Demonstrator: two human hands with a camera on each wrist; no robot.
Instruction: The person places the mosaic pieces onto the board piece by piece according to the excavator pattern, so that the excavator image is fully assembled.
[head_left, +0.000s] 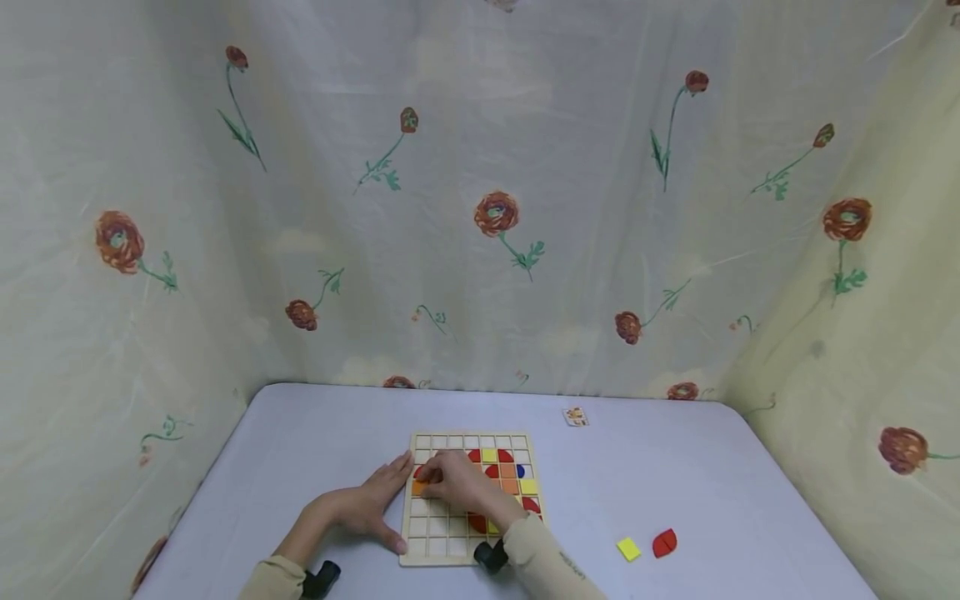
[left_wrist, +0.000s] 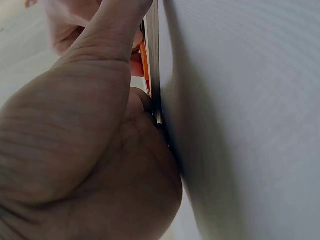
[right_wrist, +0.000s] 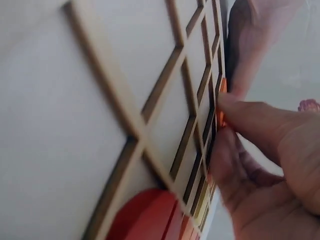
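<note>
A wooden grid board (head_left: 437, 547) lies on the table, with several red, yellow, orange and blue pieces in its cells. Over its left side, my right hand (head_left: 459, 483) pinches an orange tile (head_left: 417, 489) between thumb and fingers, at the left column. In the right wrist view the orange tile (right_wrist: 223, 86) shows between the fingertips, right at the grid. My left hand (head_left: 369, 505) rests along the board's left edge, fingers straight and thumb spread toward the near corner. The right hand and forearm hide some of the middle cells.
On the white table (head_left: 322, 425), a yellow square tile (head_left: 628, 548) and red pieces (head_left: 664, 543) forming a leaf shape lie right of the board. A small printed card (head_left: 576, 417) is near the back edge. A flowered curtain (head_left: 450, 250) hangs behind and at both sides.
</note>
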